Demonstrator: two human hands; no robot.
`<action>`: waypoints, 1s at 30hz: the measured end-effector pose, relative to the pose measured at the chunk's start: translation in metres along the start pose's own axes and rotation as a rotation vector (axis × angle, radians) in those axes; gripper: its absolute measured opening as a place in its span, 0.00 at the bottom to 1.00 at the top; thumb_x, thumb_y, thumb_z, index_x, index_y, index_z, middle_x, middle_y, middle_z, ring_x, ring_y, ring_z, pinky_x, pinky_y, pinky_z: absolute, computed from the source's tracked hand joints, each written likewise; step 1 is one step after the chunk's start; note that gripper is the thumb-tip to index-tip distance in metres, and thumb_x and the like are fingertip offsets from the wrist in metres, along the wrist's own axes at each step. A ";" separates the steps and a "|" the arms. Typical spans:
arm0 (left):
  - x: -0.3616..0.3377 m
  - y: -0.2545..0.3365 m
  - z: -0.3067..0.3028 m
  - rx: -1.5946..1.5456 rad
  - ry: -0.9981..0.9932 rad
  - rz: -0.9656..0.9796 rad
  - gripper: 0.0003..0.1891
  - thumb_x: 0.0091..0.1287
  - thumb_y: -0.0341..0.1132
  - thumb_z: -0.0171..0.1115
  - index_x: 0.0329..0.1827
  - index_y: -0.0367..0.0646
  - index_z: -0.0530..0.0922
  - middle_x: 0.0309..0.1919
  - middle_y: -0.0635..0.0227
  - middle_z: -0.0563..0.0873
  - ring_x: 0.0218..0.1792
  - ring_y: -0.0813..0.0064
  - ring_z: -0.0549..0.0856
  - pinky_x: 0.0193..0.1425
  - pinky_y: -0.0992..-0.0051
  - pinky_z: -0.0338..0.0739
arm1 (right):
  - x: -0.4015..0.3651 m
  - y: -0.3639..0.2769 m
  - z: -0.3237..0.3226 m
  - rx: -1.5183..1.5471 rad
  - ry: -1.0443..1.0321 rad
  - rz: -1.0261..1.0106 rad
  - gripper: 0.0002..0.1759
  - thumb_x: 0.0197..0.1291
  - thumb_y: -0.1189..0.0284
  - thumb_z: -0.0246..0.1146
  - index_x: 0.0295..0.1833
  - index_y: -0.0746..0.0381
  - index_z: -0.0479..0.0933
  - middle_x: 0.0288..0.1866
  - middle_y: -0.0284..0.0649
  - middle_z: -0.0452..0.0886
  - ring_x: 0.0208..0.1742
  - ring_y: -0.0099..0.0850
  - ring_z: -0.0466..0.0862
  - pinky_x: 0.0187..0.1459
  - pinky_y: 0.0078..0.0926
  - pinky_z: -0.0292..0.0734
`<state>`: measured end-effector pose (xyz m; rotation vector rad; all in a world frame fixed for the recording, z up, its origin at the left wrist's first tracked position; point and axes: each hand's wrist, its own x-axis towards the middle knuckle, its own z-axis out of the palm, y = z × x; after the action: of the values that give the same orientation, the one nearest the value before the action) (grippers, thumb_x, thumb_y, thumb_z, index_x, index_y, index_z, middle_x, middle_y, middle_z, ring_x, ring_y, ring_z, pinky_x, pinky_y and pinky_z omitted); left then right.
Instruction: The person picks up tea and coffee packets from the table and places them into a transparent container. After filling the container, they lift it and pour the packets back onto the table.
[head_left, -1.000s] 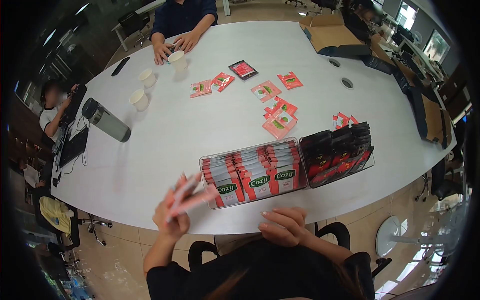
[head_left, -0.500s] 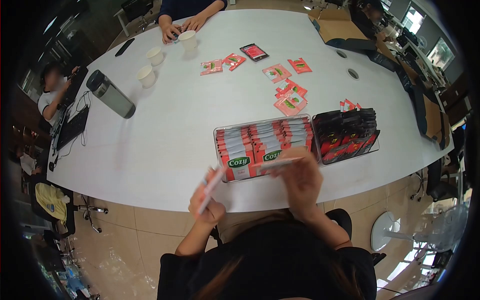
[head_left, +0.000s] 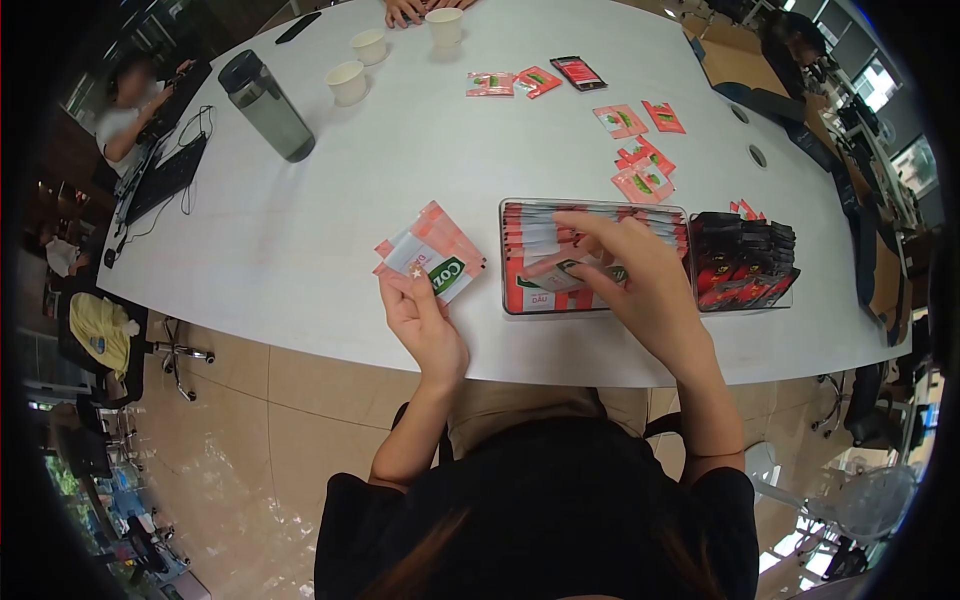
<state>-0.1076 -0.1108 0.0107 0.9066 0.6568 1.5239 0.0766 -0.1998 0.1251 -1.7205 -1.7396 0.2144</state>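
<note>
Fanned tea sachets [head_left: 440, 250], pink and white with a green Cozy label, are pinched in my left hand [head_left: 425, 330] above the table's near edge. My right hand [head_left: 650, 285] reaches over a clear tray [head_left: 515, 313] packed with rows of similar sachets. Between its thumb and fingers is one tilted tea sachet [head_left: 550, 270], at the front of the tray. My right fingers hide part of the rows behind. Touching the tray's right side is a second holder filled with black and red sachets [head_left: 745, 265].
Loose pink sachets [head_left: 642, 183] and a black and red packet [head_left: 579, 73] lie farther back. A tumbler [head_left: 268, 105], paper cups [head_left: 347, 83] and a keyboard [head_left: 168, 178] are at left. Another person's hands [head_left: 408, 12] rest at the far edge. Open cardboard boxes [head_left: 745, 60] line the right.
The view has shifted, so the table's things sit farther right and higher. My left hand has raised its sachets and turned their faces toward me. My right hand has brought its sachet down to the tray's front.
</note>
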 end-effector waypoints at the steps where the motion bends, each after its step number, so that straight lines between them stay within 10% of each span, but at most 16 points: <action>1: 0.000 0.002 0.003 -0.027 -0.003 0.007 0.13 0.76 0.29 0.50 0.60 0.36 0.67 0.51 0.65 0.79 0.50 0.82 0.79 0.53 0.79 0.75 | 0.003 -0.001 0.003 -0.080 -0.015 -0.062 0.29 0.50 0.79 0.69 0.61 0.56 0.76 0.37 0.36 0.82 0.38 0.34 0.77 0.40 0.33 0.74; 14: -0.003 0.007 0.008 -0.073 -0.043 0.035 0.24 0.71 0.22 0.55 0.66 0.41 0.56 0.50 0.61 0.81 0.47 0.81 0.82 0.53 0.77 0.77 | 0.025 -0.004 0.041 -0.335 -0.064 -0.297 0.34 0.38 0.73 0.74 0.57 0.57 0.74 0.40 0.35 0.74 0.42 0.33 0.75 0.41 0.30 0.72; 30: -0.013 -0.003 -0.006 -0.014 -0.155 0.239 0.16 0.69 0.23 0.57 0.57 0.38 0.65 0.50 0.59 0.77 0.48 0.77 0.80 0.53 0.75 0.78 | 0.003 -0.018 0.045 0.394 0.208 0.096 0.08 0.53 0.76 0.72 0.38 0.64 0.80 0.32 0.32 0.81 0.33 0.24 0.75 0.37 0.24 0.68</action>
<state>-0.1103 -0.1221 0.0028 1.1116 0.4370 1.6458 0.0369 -0.1843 0.1019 -1.4799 -1.3603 0.3791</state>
